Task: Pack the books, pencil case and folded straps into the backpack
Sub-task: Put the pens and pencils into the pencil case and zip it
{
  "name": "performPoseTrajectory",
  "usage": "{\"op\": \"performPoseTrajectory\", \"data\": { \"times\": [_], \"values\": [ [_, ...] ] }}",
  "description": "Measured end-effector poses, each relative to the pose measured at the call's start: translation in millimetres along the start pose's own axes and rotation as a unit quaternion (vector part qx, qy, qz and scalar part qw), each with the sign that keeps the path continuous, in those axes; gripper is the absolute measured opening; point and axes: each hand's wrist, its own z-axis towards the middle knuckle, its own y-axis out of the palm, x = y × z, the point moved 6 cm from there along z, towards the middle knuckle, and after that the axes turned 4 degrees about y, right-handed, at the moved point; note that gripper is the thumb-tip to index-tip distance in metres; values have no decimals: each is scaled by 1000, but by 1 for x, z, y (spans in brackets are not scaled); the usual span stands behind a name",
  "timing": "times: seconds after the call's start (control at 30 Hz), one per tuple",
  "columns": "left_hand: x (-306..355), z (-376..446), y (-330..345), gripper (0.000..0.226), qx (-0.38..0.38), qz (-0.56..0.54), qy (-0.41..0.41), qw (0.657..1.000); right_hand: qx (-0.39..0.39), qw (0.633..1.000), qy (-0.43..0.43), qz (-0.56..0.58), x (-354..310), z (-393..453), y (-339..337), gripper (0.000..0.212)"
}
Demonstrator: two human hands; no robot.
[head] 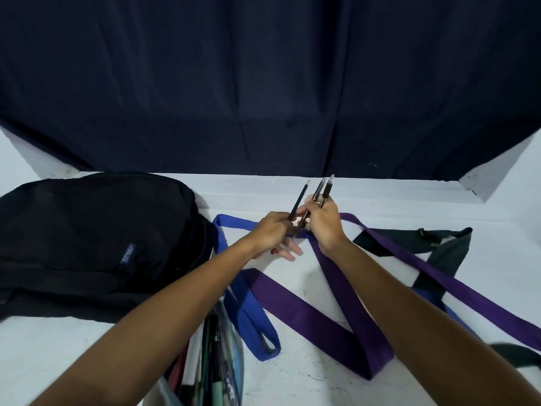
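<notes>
Nearest, at the bottom edge: clear pencil case (216,373), open toward the viewer, packed with pens and markers, partly hidden under the left forearm. Just right of it, lying flat on the white table (395,200): blue strap (251,323), looped at its near end, running far and left toward the backpack. Further right: purple strap (316,315), spread in zigzag folds, unfolded and loose, crossing the blue one near the hands. Far right: black strap (450,244) with a buckle, partly under the purple band.

Left side of the table: black backpack (93,241), lying flat, small blue label on its front, zip state unclear. Touching or only beside the blue strap at its right edge: cannot tell.

Centre, above the straps: left hand (273,231), pinching a dark pencil (298,205) between thumb and fingers, tip pointing up and far, lower fingers extended. Just right, nearly touching: right hand (325,224), clenched around a bundle of pens (322,193), two or three, tips up. Both hands raised off the table.

Behind everything: dark blue curtain (263,83) across the far side. Books: none visible.
</notes>
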Motion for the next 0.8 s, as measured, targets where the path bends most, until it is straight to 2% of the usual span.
{"op": "performPoseTrajectory", "data": {
  "times": [0.17, 0.23, 0.3, 0.37, 0.43, 0.53, 0.6, 0.63, 0.7, 0.8],
  "values": [
    [20, -16, 20, 24, -19, 96, 34, 995, -5, 992, 56, 109, -4, -18, -19, 17],
    [28, -20, 28, 21, -19, 105, 46, 993, -4, 989, 69, 127, -11, -25, -27, 10],
    [34, -25, 30, 25, 15, 90, 52, 994, 0, 984, 76, 164, -20, -34, -37, 11],
    [32, -29, 27, 34, 76, 15, 34, 996, -10, 977, 66, 201, -32, -43, -42, 10],
    [21, -34, 29, 45, 95, -143, -9, 985, -25, 974, 38, 220, -45, -54, -44, 9],
    [16, -46, 46, 55, 80, -404, -33, 911, -51, 974, -1, 223, -57, -72, -39, 9],
    [21, -52, 55, 56, 95, -490, -21, 866, -66, 976, 0, 205, -56, -85, -31, 8],
    [24, -55, 58, 53, 105, -504, -19, 857, -72, 978, 8, 196, -52, -92, -26, 10],
    [31, -62, 62, 50, 122, -492, -19, 862, -79, 978, 21, 191, -49, -102, -21, 10],
    [32, -74, 55, 47, 131, -392, -16, 910, -90, 977, 29, 190, -52, -109, -21, 9]
  ]
}}
